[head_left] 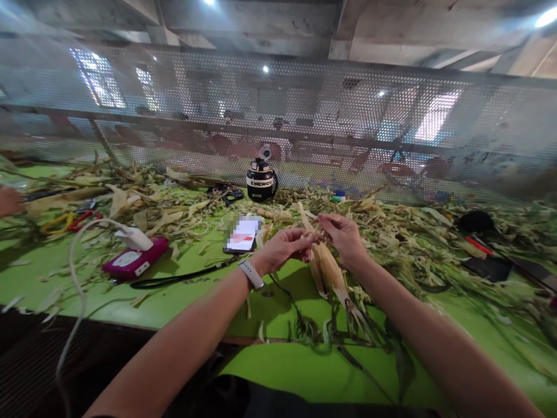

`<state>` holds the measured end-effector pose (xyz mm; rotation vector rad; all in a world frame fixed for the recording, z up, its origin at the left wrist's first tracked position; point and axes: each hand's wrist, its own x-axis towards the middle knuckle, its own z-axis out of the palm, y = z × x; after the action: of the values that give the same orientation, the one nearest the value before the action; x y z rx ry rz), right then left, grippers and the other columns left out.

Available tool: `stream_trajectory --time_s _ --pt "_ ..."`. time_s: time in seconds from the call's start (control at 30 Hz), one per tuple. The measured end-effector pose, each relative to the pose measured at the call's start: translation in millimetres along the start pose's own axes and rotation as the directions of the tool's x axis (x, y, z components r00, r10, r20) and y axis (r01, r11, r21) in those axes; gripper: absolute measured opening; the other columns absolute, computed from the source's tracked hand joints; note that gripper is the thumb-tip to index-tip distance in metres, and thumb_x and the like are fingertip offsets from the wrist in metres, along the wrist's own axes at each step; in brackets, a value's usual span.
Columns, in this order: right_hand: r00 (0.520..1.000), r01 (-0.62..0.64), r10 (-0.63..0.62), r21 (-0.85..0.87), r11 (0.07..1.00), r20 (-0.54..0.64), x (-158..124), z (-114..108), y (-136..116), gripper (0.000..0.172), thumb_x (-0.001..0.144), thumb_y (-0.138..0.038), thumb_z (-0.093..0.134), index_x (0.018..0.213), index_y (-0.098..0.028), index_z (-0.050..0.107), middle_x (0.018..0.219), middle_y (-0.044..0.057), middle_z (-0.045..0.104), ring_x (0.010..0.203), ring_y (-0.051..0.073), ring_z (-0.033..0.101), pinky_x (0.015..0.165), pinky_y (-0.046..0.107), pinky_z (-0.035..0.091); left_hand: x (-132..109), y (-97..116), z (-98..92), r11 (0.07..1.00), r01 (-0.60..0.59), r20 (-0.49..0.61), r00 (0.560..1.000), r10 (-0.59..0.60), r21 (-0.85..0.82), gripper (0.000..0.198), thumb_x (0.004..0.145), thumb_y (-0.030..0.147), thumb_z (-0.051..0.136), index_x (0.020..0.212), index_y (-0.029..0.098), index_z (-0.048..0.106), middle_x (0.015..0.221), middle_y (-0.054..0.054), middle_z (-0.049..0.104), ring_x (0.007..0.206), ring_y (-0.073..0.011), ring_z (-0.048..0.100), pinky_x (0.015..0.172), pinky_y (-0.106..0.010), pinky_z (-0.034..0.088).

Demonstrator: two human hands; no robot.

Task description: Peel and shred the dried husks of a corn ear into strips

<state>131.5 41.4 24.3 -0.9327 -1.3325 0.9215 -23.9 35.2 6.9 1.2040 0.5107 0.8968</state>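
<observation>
Dry, pale-yellow corn husks (333,270) hang in a bunch below my fingers, their frayed ends trailing over the green tabletop. My left hand (282,249), with a pale band on its wrist, is closed on the top of the bunch. From the other side, my right hand (343,237) pinches the same upper end, fingertips close to those of the left. One narrow strip of husk sticks up between the two hands. The exact grip is partly hidden by the fingers. Green stringy leaf strips (307,328) lie below the bunch.
Left of my hands lie a lit phone (242,234), a black strap (183,277) and a magenta power strip (136,259) with a white cable. A black jug (260,181) stands behind. Loose husk scraps (400,244) cover the right side. Another person's hand (9,201) shows at far left.
</observation>
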Motion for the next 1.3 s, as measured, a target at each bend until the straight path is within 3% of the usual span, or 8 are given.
stream_trajectory --time_s 0.13,0.33,0.47,0.57,0.8,1.03,1.2,1.3 --pt "1.0 -0.026 0.026 -0.046 0.999 -0.006 4.8 -6.1 -3.9 0.034 0.066 -0.05 0.068 0.077 -0.019 0.06 0.058 -0.004 0.05 0.048 0.008 0.039 0.045 0.022 0.033 2.3 -1.8 -0.2 0.997 -0.019 -0.032 0.999 0.017 -0.068 0.031 0.064 0.036 0.076 0.08 0.012 0.063 0.062 0.001 0.062 0.054 -0.0069 0.057 0.058 -0.02 0.048" --pt "0.952 0.213 -0.26 -0.262 0.941 -0.161 3.2 -12.5 -16.4 0.024 0.077 -0.044 0.059 0.075 -0.021 0.051 0.059 -0.004 0.045 0.049 0.009 0.039 0.044 0.021 0.03 12.5 -4.6 -4.7 0.935 -0.278 -0.242 0.944 0.223 -0.22 0.03 0.066 0.032 0.075 0.089 0.015 0.064 0.086 -0.005 0.071 0.087 -0.015 0.065 0.089 -0.03 0.045" --pt "0.969 0.095 0.003 -0.387 0.917 0.247 -14.3 4.1 -14.2 0.029 0.077 -0.04 0.058 0.058 -0.018 0.052 0.053 -0.003 0.048 0.05 0.01 0.045 0.047 0.022 0.034 12.8 -6.5 -4.0 0.937 -0.322 -0.25 0.926 0.282 -0.137 0.031 0.072 0.033 0.07 0.098 0.018 0.064 0.093 -0.005 0.071 0.095 -0.0164 0.063 0.087 -0.029 0.045" --pt "0.927 -0.055 0.146 -0.261 0.964 0.345 -25.1 18.5 -9.7 0.028 0.075 -0.042 0.059 0.063 -0.017 0.056 0.059 -0.002 0.054 0.051 0.01 0.05 0.047 0.021 0.037 10.1 -7.0 -0.6 0.952 -0.286 -0.252 0.934 0.253 -0.107 0.036 0.071 0.035 0.07 0.102 0.018 0.063 0.096 -0.006 0.071 0.089 -0.0176 0.065 0.077 -0.029 0.048" --pt "0.914 -0.276 0.266 -0.012 0.961 0.306 -25.4 21.2 -6.4 0.028 0.067 -0.041 0.068 0.067 -0.016 0.056 0.054 -0.006 0.052 0.043 0.005 0.043 0.043 0.019 0.031 8.3 -1.8 3.0 0.957 -0.257 -0.247 0.944 0.219 -0.132 0.037 0.069 0.038 0.072 0.097 0.015 0.067 0.092 -0.009 0.072 0.089 -0.0207 0.065 0.079 -0.032 0.048" --pt "0.809 -0.403 0.385 -0.058 0.914 0.444 -25.3 17.5 -10.0 0.032 0.062 -0.042 0.074 0.065 -0.016 0.055 0.056 -0.005 0.055 0.046 0.006 0.047 0.046 0.019 0.032 10.8 9.5 -2.2 0.943 -0.287 -0.352 0.911 0.214 -0.171 0.028 0.062 0.035 0.076 0.082 0.016 0.069 0.079 -0.004 0.072 0.091 -0.017 0.065 0.082 -0.026 0.047" --pt "0.876 -0.455 0.419 0.123 0.882 0.237 -18.8 12.4 -10.4 0.034 0.067 -0.05 0.066 0.064 -0.017 0.058 0.05 -0.005 0.053 0.042 0.006 0.042 0.043 0.02 0.03 6.2 11.3 -3.5 0.96 -0.197 -0.351 0.929 0.118 -0.197 0.03 0.066 0.034 0.074 0.088 0.015 0.068 0.077 -0.004 0.07 0.077 -0.0152 0.065 0.069 -0.025 0.049" --pt "0.855 -0.517 0.487 0.24 0.822 0.175 -13.6 9.4 -9.3 0.041 0.072 -0.056 0.058 0.059 -0.017 0.056 0.045 -0.005 0.05 0.04 0.006 0.041 0.04 0.02 0.028 3.0 10.0 0.1 0.977 -0.155 -0.328 0.939 0.1 -0.146 0.029 0.065 0.035 0.074 0.085 0.015 0.066 0.073 -0.002 0.068 0.069 -0.0119 0.062 0.061 -0.022 0.047"
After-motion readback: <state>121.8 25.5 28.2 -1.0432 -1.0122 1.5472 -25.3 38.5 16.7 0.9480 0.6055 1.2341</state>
